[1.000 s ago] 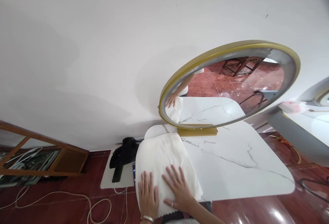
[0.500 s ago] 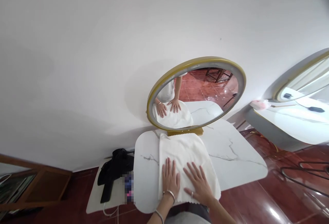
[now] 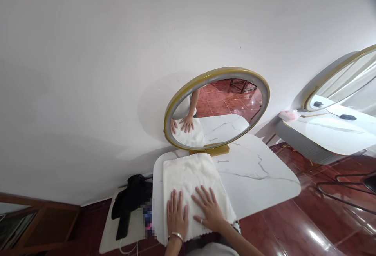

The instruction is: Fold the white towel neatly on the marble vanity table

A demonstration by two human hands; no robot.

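White cloth (image 3: pixel 189 173) lies directly under the left hand (image 3: pixel 177 217) and right hand (image 3: pixel 210 211), both laid flat, clasping nothing, and stretches ahead of them toward the mirror base (image 3: pixel 220 151).

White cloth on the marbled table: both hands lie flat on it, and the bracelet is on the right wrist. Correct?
No: the head view shows the bracelet at the wrist of the left hand, not the right hand. Both lie flat on the white cloth on the marbled table.
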